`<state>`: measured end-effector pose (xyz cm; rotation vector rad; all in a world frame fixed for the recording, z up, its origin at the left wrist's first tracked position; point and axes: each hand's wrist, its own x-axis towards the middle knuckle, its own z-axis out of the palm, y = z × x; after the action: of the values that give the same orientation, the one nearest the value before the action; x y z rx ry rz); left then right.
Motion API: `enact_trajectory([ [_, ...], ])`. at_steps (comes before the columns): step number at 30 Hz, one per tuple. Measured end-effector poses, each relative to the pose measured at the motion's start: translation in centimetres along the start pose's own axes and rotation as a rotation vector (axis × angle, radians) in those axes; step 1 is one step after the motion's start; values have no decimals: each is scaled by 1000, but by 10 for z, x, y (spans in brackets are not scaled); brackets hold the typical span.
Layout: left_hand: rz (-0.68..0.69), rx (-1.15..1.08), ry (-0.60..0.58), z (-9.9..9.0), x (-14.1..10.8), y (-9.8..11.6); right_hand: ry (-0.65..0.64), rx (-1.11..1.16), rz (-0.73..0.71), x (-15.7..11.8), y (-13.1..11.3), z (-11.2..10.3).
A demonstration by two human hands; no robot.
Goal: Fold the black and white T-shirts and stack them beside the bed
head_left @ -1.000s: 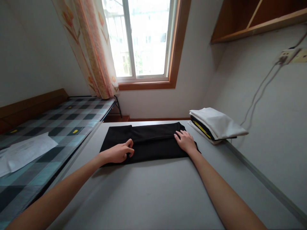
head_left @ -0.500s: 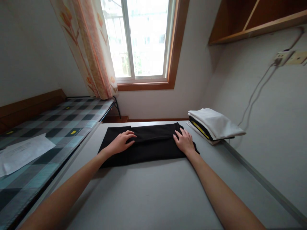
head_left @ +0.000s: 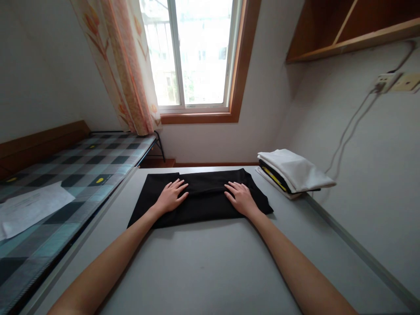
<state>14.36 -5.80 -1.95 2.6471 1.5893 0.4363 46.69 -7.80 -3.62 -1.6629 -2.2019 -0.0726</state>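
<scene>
A black cloth, folded into a long flat shape, lies across the grey-white table. My left hand rests palm down on its left part, fingers spread. On the right part of the cloth lies my right hand, also flat with its fingers apart. Neither hand grips anything. The cloth's right end narrows to a corner beyond my right hand.
A stack of folded clothes, white on top with black and yellow below, sits at the table's back right. Left of the table is a bed with a checked mattress and a paper sheet. A wooden shelf hangs upper right.
My right hand has slid left along the cloth, away from its right end. My left hand has shifted slightly right, its fingers spreading more. The cloth's lower left corner reaches further out.
</scene>
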Motion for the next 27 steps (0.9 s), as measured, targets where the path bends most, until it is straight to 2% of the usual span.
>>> enact_trajectory([
  [4,1,-37,46,-10,-4,-1,1,6,-18,1,4,1],
  [10,3,-32,-55,-25,-4,-4,17,23,-36,2,9,3],
  [13,20,-25,-82,-20,-4,-4,21,34,-44,3,12,3],
  [18,-7,-5,-43,-8,-4,2,50,51,-37,4,16,2],
  [23,-31,6,-36,-9,-3,8,70,25,23,6,14,-5],
  [27,-33,3,-23,-5,3,13,47,-56,13,7,20,-12],
])
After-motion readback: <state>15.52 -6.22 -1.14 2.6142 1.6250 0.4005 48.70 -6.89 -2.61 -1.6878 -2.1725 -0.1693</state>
